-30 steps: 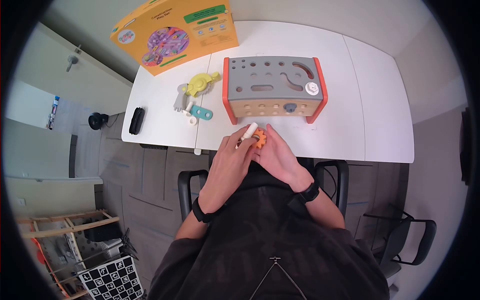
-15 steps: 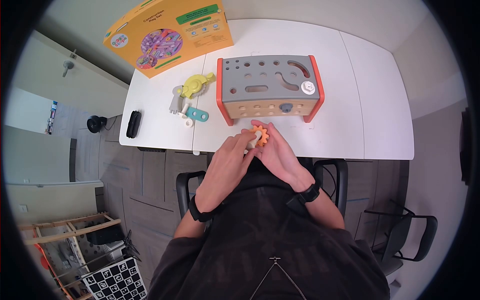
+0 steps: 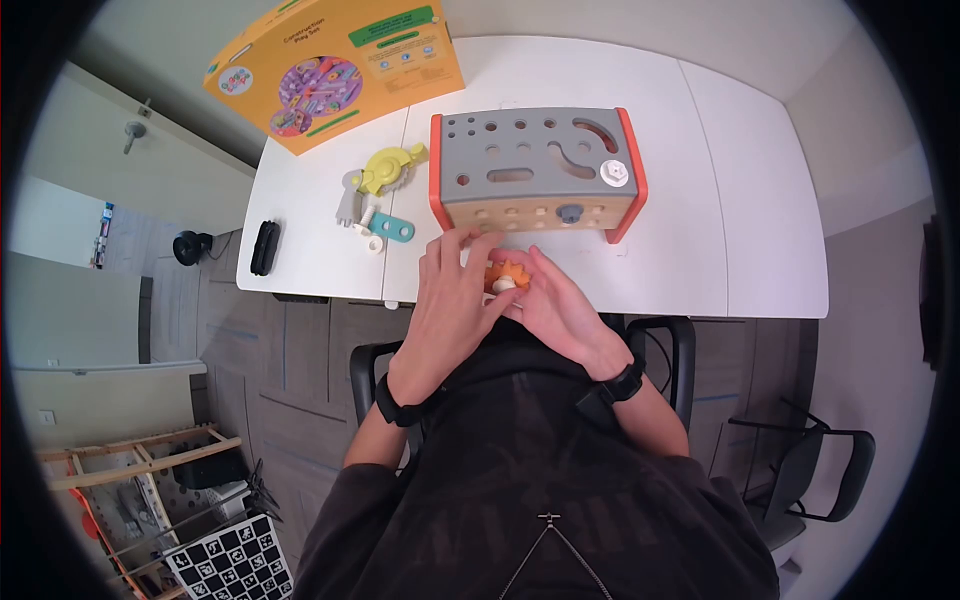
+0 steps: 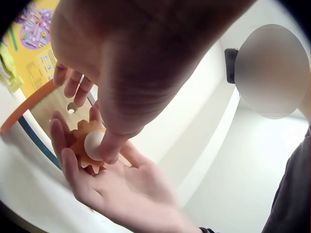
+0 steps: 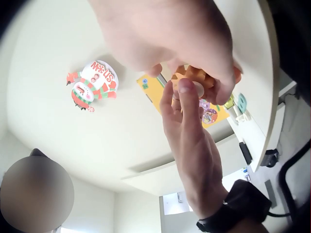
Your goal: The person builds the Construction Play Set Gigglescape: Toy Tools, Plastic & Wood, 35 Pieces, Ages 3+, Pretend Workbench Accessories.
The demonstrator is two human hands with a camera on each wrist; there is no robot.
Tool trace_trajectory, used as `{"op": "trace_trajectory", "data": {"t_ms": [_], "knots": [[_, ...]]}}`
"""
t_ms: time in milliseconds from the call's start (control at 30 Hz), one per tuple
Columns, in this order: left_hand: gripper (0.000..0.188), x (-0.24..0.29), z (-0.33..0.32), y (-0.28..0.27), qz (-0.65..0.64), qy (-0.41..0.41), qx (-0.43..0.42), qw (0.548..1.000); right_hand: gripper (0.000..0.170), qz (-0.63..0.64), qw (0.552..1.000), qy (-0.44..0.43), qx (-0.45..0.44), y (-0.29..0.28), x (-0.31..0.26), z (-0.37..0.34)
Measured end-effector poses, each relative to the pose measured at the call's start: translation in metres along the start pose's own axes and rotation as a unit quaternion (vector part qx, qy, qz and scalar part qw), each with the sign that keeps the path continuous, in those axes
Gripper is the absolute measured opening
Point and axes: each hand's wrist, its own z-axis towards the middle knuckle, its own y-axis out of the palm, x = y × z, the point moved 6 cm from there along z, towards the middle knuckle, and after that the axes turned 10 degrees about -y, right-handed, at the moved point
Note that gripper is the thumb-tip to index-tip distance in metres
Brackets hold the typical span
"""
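My right hand (image 3: 568,318) is turned palm up, its fingers curled round an orange toothed gear (image 3: 516,270). A white peg with a round head (image 4: 93,145) sits at the middle of the gear (image 4: 82,130). The thumb of my left hand (image 3: 447,312) lies on that round head, with the index finger at the gear's far side, pinching the peg; the other fingers stretch out beyond. In the right wrist view, my left hand (image 5: 192,141) meets the gear (image 5: 198,75) from below. The peg's shaft is hidden.
A grey-topped toy workbench (image 3: 535,165) with red sides stands just beyond my hands. On its left lie a yellow toy saw (image 3: 386,172), a teal strip (image 3: 392,227) and small white pieces. An orange box (image 3: 340,75) stands behind; a black case (image 3: 264,248) lies far left.
The white peg has gone from upright between my left fingers to the gear's middle, its round head now showing. My left fingers have spread forward; my right hand stays round the gear.
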Motion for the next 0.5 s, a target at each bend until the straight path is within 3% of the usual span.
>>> {"op": "trace_trajectory", "data": {"t_ms": [133,233,500], "knots": [[0.076,0.001,0.009,-0.001,0.026,0.041,0.020,0.999,0.048,-0.078,0.997,-0.002,0.024,0.006,-0.007,0.001],[0.081,0.008,0.014,-0.007,0.063,0.069,0.043,0.995,0.044,-0.135,0.991,-0.022,-0.018,0.003,-0.012,0.007],[0.088,0.015,0.039,-0.017,0.108,0.117,0.084,0.984,0.043,-0.167,0.984,-0.063,-0.019,0.005,-0.028,0.022]]}}
